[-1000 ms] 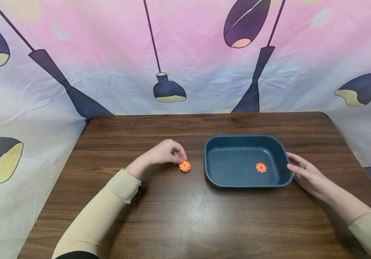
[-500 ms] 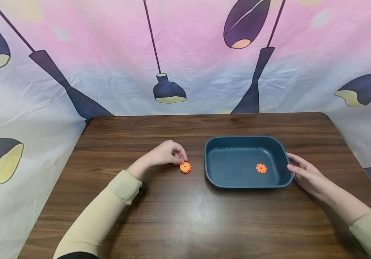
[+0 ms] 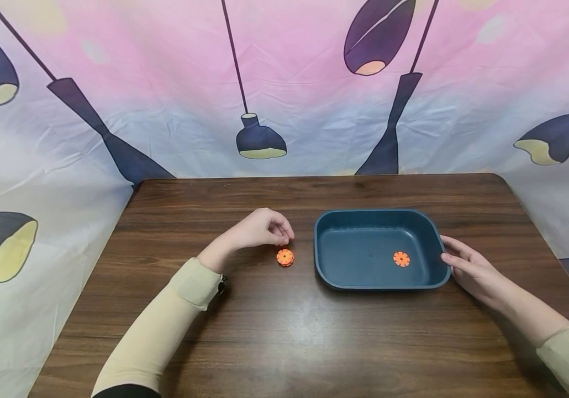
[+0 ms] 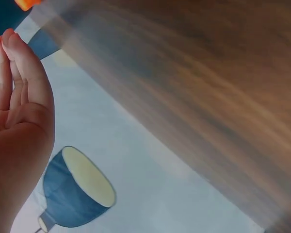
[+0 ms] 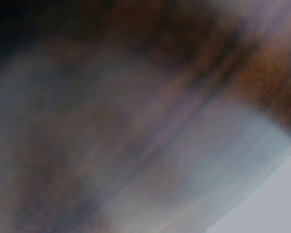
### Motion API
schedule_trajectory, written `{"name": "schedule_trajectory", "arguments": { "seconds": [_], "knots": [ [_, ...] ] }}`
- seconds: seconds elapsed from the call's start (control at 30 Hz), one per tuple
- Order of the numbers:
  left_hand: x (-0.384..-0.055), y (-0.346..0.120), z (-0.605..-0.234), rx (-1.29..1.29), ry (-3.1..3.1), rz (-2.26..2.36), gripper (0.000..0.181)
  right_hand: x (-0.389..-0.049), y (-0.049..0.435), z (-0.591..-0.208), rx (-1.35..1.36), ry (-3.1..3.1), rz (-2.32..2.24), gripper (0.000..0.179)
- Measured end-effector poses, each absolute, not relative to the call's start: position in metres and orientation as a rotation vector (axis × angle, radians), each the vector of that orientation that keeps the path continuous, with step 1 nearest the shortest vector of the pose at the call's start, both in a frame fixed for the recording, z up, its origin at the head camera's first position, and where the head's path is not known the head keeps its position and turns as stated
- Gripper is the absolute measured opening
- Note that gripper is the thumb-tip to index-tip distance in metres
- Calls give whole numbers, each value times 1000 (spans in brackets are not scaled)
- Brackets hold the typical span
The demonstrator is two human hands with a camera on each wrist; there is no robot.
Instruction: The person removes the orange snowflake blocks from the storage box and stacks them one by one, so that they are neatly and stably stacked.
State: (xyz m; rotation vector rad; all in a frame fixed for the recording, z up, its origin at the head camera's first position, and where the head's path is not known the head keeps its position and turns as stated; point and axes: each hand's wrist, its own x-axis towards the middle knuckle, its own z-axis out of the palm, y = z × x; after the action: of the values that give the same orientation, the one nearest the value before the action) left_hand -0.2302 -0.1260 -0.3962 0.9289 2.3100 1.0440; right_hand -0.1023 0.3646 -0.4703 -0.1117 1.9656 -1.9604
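My left hand [image 3: 267,228] is raised just above and behind a small stack of orange notched plastic discs [image 3: 285,257] on the table. Its thumb and fingertips pinch together, with a sliver of orange disc [image 3: 281,245] faintly showing beneath; the rest is hidden. In the left wrist view that hand [image 4: 24,92] shows with its fingertips meeting. To the right stands a dark teal plastic tray [image 3: 354,271] with one orange notched disc [image 3: 401,259] lying flat inside. My right hand [image 3: 473,271] grips the tray's right rim, thumb over the edge. The right wrist view is blurred.
The brown wood-grain table [image 3: 284,337] has its far edge against a hanging cloth [image 3: 309,127] printed with lamps. Between the disc stack and the tray's left wall lies a narrow strip of tabletop.
My left hand has lifted off the stack, moving slightly up and to the right, so the stack shows more fully. The right hand and the tray have stayed put.
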Motion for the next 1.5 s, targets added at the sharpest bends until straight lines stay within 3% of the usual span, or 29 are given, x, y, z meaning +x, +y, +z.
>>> {"name": "schedule_trajectory", "arguments": {
  "seconds": [0.7,1.5],
  "knots": [
    [-229,-51,-374,1150,2242,1052,15,-101,364,-472,-126,1963,-1975,35],
    [-233,28,-399,1279,2160,915,13,-102,367,-473,-145,1923,-2012,37]
  ]
}}
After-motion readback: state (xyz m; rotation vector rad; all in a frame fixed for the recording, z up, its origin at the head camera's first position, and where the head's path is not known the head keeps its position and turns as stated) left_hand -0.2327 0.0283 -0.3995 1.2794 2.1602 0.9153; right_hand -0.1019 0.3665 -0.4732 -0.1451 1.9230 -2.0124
